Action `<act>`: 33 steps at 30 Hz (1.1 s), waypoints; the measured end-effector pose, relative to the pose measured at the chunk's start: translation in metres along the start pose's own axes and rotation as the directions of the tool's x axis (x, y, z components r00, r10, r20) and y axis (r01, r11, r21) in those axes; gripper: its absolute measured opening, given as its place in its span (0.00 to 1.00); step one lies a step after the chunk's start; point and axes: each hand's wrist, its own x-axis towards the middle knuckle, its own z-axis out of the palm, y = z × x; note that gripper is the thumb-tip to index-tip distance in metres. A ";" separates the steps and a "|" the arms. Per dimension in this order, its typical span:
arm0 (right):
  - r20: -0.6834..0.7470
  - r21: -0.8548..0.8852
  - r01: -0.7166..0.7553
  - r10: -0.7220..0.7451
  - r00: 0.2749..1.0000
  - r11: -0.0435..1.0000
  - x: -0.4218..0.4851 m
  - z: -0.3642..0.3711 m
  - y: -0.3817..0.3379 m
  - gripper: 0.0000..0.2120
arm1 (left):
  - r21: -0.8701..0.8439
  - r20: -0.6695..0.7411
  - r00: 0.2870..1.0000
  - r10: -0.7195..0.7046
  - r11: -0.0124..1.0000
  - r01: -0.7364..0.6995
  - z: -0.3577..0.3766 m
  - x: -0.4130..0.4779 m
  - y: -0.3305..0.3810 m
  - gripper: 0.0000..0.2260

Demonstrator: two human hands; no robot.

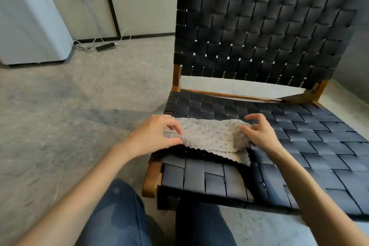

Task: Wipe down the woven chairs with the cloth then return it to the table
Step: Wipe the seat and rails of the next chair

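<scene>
I have the cloth (209, 138) stretched between both hands at the centre of the frame, just above the front of the chair (279, 136) seat. My left hand (155, 136) pinches its left edge; my right hand (259, 136) pinches the right edge, fingers half spread. It looks light, soft and floppy, so I would bunch it into the palm before wiping.

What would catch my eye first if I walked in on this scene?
Probably the big woven chair, its dark straps in a wooden frame filling the right side of the view. Next, the two hands just above the front of its seat: the left hand and the right hand each pinch an end of a nubby grey cloth stretched between them. Off at the far left, a white cable runs down from a wall socket to the floor.
</scene>
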 end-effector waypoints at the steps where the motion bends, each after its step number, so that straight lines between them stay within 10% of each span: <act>1: -0.009 0.055 0.016 -0.016 1.000 0.998 -0.002 -0.003 -0.006 0.15 | -0.057 -0.041 0.999 -0.009 0.998 0.007 -0.007 0.001 0.001 0.06; 16: -0.031 0.643 -0.101 0.157 0.987 0.759 -0.024 -0.006 -0.032 0.06 | -0.199 -0.207 0.976 -0.060 0.980 0.018 -0.046 0.009 -0.008 0.05; 24: -0.001 0.044 0.025 -0.025 1.000 0.999 -0.056 0.007 -0.005 0.02 | -0.019 -0.005 0.998 -0.061 0.998 0.061 -0.031 -0.016 -0.037 0.06; 33: 0.013 -0.448 -0.119 0.140 0.990 0.886 -0.042 0.021 -0.002 0.29 | -0.053 -0.073 0.990 -0.121 0.992 0.117 -0.007 -0.014 -0.038 0.14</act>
